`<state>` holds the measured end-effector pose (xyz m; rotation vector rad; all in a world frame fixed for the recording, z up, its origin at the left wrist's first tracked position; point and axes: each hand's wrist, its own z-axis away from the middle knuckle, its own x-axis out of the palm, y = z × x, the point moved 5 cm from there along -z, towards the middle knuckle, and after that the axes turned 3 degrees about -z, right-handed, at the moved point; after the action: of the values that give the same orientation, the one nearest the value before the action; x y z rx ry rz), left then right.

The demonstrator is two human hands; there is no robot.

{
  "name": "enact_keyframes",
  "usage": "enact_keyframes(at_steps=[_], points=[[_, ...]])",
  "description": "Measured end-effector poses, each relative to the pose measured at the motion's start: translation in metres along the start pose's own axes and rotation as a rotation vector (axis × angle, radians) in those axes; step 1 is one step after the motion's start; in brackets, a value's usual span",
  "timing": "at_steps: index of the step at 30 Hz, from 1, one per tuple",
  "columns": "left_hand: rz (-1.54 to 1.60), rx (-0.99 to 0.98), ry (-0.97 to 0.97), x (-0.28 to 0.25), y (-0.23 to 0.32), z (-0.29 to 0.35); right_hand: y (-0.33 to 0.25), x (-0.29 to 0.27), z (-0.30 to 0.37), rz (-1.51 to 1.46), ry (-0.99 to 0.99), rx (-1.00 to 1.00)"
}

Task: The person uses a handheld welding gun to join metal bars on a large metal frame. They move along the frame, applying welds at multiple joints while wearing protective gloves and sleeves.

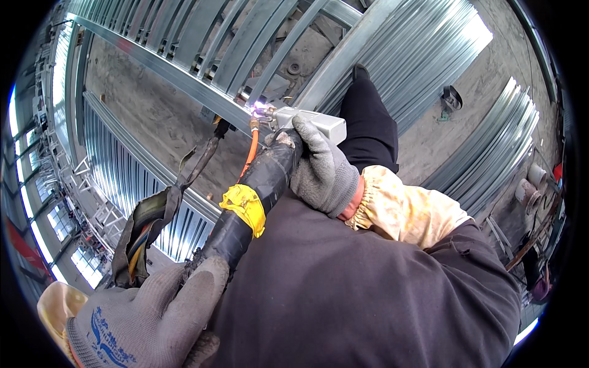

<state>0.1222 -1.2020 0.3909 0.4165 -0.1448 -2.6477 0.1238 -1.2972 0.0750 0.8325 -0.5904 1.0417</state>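
Note:
My right hand (322, 168), in a grey knitted glove, wraps round the front of a welding gun (267, 170) beside its pale box-shaped head (325, 126). My left hand (153, 313), also gloved, closes on the rear of the gun's black-taped body. Yellow tape (244, 205) is bound round the middle, and an orange hose (252, 150) runs up to the nozzle. A purple-white glow (259, 109) burns at the tip, against the edge of a galvanized steel frame (184, 76) with several slats. My left fingertips are partly hidden.
A torn dark cable sleeve (144, 230) with wires inside hangs left of the gun. Bundles of steel strips (423, 55) lie right of my outstretched leg (368, 122), with another stack (491, 147) farther right. More steel lengths (123, 147) lie at left. A dark strap-like object (452, 98) rests on the floor.

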Motion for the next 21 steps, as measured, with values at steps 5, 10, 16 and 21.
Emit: enact_keyframes(at_steps=[5, 10, 16, 21], points=[[-0.069, -0.061, 0.008, 0.003, -0.001, -0.003, -0.001, 0.003, 0.002, 0.028, -0.005, -0.028], [-0.073, -0.066, 0.012, 0.006, -0.001, 0.000, 0.000, 0.005, 0.003, -0.005, 0.027, -0.023], [-0.019, -0.038, -0.077, 0.003, -0.002, 0.007, 0.002, 0.004, 0.002, -0.054, -0.044, -0.024], [0.023, 0.161, 0.170, 0.011, -0.003, 0.032, 0.008, -0.020, -0.003, 0.005, -0.091, -0.088]])
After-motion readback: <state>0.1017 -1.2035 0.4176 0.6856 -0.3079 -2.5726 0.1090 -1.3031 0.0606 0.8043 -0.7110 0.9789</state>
